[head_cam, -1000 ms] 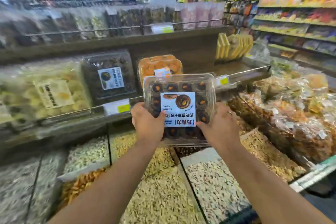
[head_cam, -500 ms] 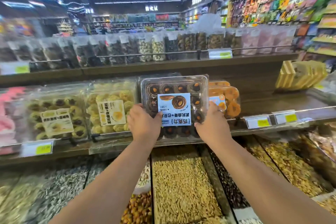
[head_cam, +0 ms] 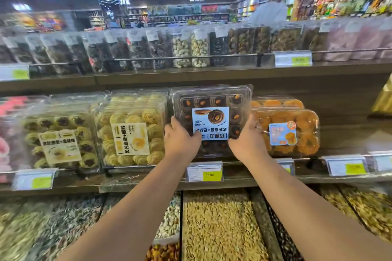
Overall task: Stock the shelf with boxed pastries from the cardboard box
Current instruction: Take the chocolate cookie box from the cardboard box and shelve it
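Hands (head_cam: 182,140) (head_cam: 247,139) outstretched, gripping pastry box (head_cam: 212,101), perhaps shelved

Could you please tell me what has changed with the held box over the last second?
The chocolate pastry box was carried left and forward, from in front of the orange pastry box to the shelf slot between it and the yellow cookie box. The left hand and right hand kept gripping its sides; the neighbouring boxes stayed put.
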A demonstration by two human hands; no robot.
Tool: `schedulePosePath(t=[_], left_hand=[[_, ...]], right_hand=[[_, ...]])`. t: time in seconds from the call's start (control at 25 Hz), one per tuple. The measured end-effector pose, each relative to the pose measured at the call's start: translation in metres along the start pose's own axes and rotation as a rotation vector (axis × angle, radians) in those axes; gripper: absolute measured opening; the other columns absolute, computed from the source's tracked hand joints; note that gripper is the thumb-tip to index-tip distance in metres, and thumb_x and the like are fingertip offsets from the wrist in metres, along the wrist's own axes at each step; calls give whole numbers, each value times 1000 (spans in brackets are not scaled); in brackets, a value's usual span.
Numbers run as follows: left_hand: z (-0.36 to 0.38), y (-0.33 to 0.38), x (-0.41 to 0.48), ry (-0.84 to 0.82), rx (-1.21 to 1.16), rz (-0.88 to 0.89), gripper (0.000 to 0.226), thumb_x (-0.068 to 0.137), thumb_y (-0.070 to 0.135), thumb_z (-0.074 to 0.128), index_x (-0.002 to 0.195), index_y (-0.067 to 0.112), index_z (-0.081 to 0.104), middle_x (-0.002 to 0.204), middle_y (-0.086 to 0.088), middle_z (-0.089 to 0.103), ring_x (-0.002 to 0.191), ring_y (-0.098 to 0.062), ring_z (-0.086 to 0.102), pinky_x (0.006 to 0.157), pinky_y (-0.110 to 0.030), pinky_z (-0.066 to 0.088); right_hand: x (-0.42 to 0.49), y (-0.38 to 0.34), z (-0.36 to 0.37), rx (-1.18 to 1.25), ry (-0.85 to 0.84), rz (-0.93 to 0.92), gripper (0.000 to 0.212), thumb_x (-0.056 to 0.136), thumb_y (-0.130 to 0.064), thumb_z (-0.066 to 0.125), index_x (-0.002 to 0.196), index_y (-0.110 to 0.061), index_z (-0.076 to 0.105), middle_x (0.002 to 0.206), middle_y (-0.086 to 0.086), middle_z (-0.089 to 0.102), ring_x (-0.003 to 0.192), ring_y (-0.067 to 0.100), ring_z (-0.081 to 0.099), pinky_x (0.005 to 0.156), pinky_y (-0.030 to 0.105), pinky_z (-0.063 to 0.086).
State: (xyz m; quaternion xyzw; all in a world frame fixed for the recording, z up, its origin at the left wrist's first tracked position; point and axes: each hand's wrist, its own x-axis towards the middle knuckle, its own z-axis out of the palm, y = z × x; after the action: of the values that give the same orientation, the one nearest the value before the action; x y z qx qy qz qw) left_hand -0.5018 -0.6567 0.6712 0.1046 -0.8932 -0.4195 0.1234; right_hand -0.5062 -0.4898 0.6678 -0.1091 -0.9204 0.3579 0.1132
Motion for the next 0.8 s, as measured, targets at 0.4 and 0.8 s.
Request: schedulePosePath(t=[0.4,0.8], left_hand=[[32,-29,22,-216,231,144,88,89,34,62,155,27,4,153,-12,-41,143,-37,31,108,-41,41],[19,-35,11,-327,199,163,86,90,36,62,155,28,6,158,-7,-33,144,-35,31,106,-40,41]], right_hand=[[21,12,46,53,-176,-100,86,85,-24,71,154,-21,20,164,9,-3,150,23,14,116,34,25],[-4,11,41,123,-283,-46,98,88,-22,69,156,-26,-2,160,3,-29,143,24,32,104,29,35]])
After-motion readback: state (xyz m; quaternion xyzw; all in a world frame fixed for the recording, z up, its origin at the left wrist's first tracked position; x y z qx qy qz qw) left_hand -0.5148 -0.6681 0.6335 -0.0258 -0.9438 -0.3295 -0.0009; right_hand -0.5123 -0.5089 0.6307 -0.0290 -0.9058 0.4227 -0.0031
